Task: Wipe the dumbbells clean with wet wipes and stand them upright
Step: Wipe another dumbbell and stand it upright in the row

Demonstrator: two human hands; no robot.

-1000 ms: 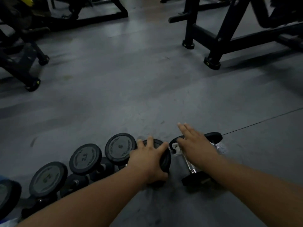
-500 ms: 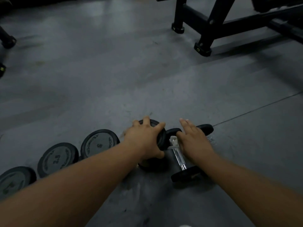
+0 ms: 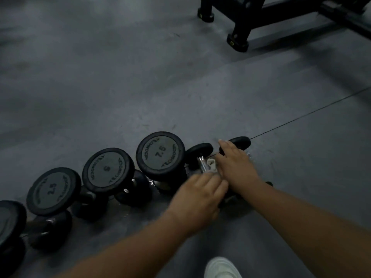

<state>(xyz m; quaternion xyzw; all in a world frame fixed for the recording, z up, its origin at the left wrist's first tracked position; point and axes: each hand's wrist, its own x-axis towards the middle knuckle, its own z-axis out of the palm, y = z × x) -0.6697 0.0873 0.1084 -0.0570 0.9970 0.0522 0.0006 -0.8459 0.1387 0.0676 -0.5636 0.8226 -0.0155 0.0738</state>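
Observation:
Three black dumbbells stand upright in a row on the grey floor: the 2.5 dumbbell [image 3: 53, 190], the 5 dumbbell [image 3: 108, 170] and the 7.5 dumbbell [image 3: 160, 155]. Right of them lies a small dumbbell [image 3: 201, 164] with a chrome handle, and a white wipe [image 3: 211, 163] is bunched against that handle. My left hand [image 3: 200, 195] is blurred, its fingertips at the near part of the handle. My right hand [image 3: 236, 169] lies flat with straight fingers beside the wipe. It covers a second lying dumbbell, whose far head [image 3: 240, 142] sticks out.
Another upright dumbbell [image 3: 8, 223] is cut off at the left edge. A black machine frame [image 3: 239, 37] with rubber feet stands at the back right. A thin floor seam [image 3: 301, 117] runs off to the right. A white shoe [image 3: 220, 267] shows at the bottom.
My left hand has let go of the 7.5 dumbbell's top and moved right to the lying dumbbell's handle. The 7.5 dumbbell stands upright on its own. My right hand stays put.

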